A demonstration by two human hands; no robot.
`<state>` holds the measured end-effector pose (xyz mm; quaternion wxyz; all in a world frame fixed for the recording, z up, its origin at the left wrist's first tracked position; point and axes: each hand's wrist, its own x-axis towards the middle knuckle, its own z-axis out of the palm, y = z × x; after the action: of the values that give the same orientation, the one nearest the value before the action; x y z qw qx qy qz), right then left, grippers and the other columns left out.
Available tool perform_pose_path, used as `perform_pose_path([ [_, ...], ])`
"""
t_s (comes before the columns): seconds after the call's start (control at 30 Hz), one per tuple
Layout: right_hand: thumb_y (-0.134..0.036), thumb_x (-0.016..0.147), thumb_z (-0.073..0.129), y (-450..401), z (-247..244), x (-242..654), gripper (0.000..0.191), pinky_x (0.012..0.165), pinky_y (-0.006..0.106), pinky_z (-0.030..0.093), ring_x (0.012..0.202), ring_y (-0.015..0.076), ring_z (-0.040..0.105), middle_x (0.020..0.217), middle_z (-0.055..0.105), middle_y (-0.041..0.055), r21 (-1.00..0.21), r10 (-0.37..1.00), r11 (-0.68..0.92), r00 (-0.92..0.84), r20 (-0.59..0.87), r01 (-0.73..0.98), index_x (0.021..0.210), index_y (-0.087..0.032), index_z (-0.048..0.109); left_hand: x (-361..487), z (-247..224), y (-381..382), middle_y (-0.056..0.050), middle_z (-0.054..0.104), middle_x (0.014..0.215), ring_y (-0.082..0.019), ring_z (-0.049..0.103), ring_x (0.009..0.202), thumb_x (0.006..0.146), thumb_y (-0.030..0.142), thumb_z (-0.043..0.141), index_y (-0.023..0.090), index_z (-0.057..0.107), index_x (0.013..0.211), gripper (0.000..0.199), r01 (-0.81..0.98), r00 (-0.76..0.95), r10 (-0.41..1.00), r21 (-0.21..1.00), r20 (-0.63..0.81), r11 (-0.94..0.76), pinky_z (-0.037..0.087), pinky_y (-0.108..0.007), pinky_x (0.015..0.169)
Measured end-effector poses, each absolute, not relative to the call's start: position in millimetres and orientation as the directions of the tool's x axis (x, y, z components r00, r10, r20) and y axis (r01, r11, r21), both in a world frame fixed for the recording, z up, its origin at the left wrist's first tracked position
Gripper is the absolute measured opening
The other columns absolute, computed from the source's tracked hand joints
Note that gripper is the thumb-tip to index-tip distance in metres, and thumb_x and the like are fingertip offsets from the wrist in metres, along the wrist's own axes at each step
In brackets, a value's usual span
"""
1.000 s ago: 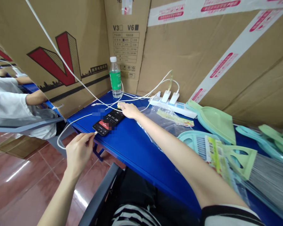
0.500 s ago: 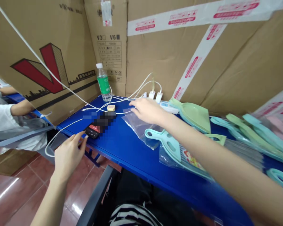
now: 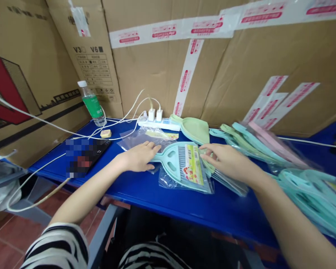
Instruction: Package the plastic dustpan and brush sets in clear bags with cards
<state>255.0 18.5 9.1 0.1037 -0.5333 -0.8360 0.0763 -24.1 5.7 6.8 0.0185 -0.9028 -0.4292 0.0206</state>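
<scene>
A light blue dustpan with a grey-bristled brush and a printed card point(image 3: 194, 164), in a clear bag, lies on the blue table point(image 3: 128, 186). On its handle end rests my left hand point(image 3: 141, 155), closed around or over the handle; the fingertips are partly hidden. My right hand point(image 3: 224, 158) is at the right side of the dustpan, fingers slightly apart, over a green-handled brush point(image 3: 231, 183) with grey bristles. Whether its fingers grip anything is hard to tell. Behind my left hand lies a clear plastic bag point(image 3: 134, 138).
A green dustpan point(image 3: 196, 129) lies beside a white power strip point(image 3: 168, 124). A bottle point(image 3: 92, 104), a phone point(image 3: 98, 151) and white cables are at the left. More dustpans point(image 3: 310, 186) lie at the right. Cardboard point(image 3: 156, 67) stands behind.
The view has turned right. My left hand has left the phone and cable and moved to the dustpan handle. My right hand has moved from the plastic bag to the dustpan's right side.
</scene>
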Motion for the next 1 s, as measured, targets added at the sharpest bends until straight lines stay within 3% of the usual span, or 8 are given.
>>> perform_pose_path([
  [0.1, -0.03, 0.091, 0.042, 17.5, -1.9, 252.6, 0.039, 0.066, 0.034, 0.05, 0.075, 0.0247, 0.069, 0.084, 0.075, 0.0083, -0.269, 0.909, 0.416, -0.4, 0.115, 0.868, 0.113, -0.018, 0.07, -20.9, 2.4, 28.1, -0.017, 0.058, 0.135, -0.028, 0.059, 0.12, 0.084, 0.028, 0.064, 0.013, 0.034, 0.145, 0.07, 0.679, 0.733, 0.674, 0.157, -0.091, -0.717, 0.047, -0.04, 0.1],
  [0.17, -0.028, 0.092, 0.04, 17.0, -5.2, 251.0, 0.04, 0.067, 0.035, 0.05, 0.074, 0.0246, 0.069, 0.089, 0.075, 0.0094, -0.307, 0.91, 0.414, -0.401, 0.108, 0.857, 0.115, -0.018, 0.071, -23.4, -2.1, 32.5, -0.018, 0.049, 0.146, -0.027, 0.054, 0.127, 0.09, 0.027, 0.055, 0.014, 0.027, 0.149, 0.067, 0.586, 0.79, 0.613, 0.296, -0.005, -0.754, 0.046, -0.041, 0.104],
  [0.27, -0.025, 0.091, 0.039, 17.0, -5.9, 250.8, 0.041, 0.07, 0.036, 0.051, 0.076, 0.0234, 0.068, 0.097, 0.075, 0.009, -0.406, 0.897, 0.44, -0.417, 0.147, 0.801, 0.119, -0.02, 0.069, -32.6, -4.0, 30.2, -0.019, 0.043, 0.151, -0.027, 0.051, 0.132, 0.095, 0.031, 0.047, 0.014, 0.023, 0.151, 0.063, 0.524, 0.791, 0.602, 0.386, 0.11, -0.759, 0.044, -0.044, 0.107],
  [0.47, -0.026, 0.089, 0.043, 19.7, -7.2, 249.1, 0.044, 0.067, 0.036, 0.054, 0.066, 0.0201, 0.063, 0.088, 0.07, 0.0075, -0.593, 0.908, 0.419, -0.302, 0.29, 0.688, 0.128, -0.016, 0.059, -53.1, 9.8, 27.0, -0.019, 0.05, 0.144, -0.029, 0.054, 0.127, 0.094, 0.035, 0.048, 0.012, 0.028, 0.15, 0.064, 0.574, 0.727, 0.666, 0.384, 0.166, -0.723, 0.045, -0.046, 0.106],
  [0.63, -0.038, 0.091, 0.047, 21.4, -15.5, 241.1, 0.053, 0.053, 0.031, 0.055, 0.059, 0.0161, 0.061, 0.09, 0.067, 0.0053, -0.881, 0.944, 0.206, -0.325, 0.063, 0.426, 0.14, -0.018, 0.047, -57.8, 15.7, 27.6, -0.015, 0.058, 0.133, -0.026, 0.06, 0.117, 0.091, 0.033, 0.052, 0.019, 0.034, 0.149, 0.062, 0.622, 0.667, 0.721, 0.394, 0.187, -0.677, 0.051, -0.041, 0.095],
  [0.73, -0.035, 0.091, 0.048, 21.0, -17.7, 237.4, 0.058, 0.059, 0.03, 0.059, 0.076, 0.0189, 0.068, 0.102, 0.07, 0.0082, -0.956, 0.952, 0.063, -0.306, -0.029, 0.288, 0.147, -0.021, 0.04, -57.4, 15.2, 28.4, -0.014, 0.063, 0.122, -0.025, 0.062, 0.107, 0.089, 0.031, 0.055, 0.017, 0.036, 0.148, 0.064, 0.635, 0.649, 0.739, 0.405, 0.184, -0.658, 0.054, -0.038, 0.085],
  [0.83, -0.03, 0.09, 0.051, 20.0, -14.6, 236.7, 0.062, 0.07, 0.032, 0.062, 0.099, 0.0229, 0.069, 0.113, 0.07, 0.0096, -0.979, 0.947, -0.019, -0.312, -0.083, 0.203, 0.15, -0.024, 0.037, -56.0, 13.6, 30.6, -0.011, 0.065, 0.112, -0.024, 0.063, 0.101, 0.088, 0.033, 0.057, 0.017, 0.037, 0.147, 0.065, 0.616, 0.64, 0.738, 0.431, 0.214, -0.659, 0.054, -0.039, 0.084],
  [1.0, -0.024, 0.086, 0.06, 19.0, -9.7, 234.4, 0.052, 0.078, 0.036, 0.062, 0.106, 0.0255, 0.069, 0.115, 0.071, 0.0111, -0.981, 0.935, -0.162, -0.302, -0.186, 0.102, 0.137, -0.022, 0.052, -52.0, 9.3, 34.0, -0.012, 0.068, 0.113, -0.025, 0.063, 0.107, 0.091, 0.036, 0.057, 0.016, 0.039, 0.145, 0.061, 0.586, 0.643, 0.719, 0.435, 0.264, -0.683, 0.051, -0.043, 0.094],
])
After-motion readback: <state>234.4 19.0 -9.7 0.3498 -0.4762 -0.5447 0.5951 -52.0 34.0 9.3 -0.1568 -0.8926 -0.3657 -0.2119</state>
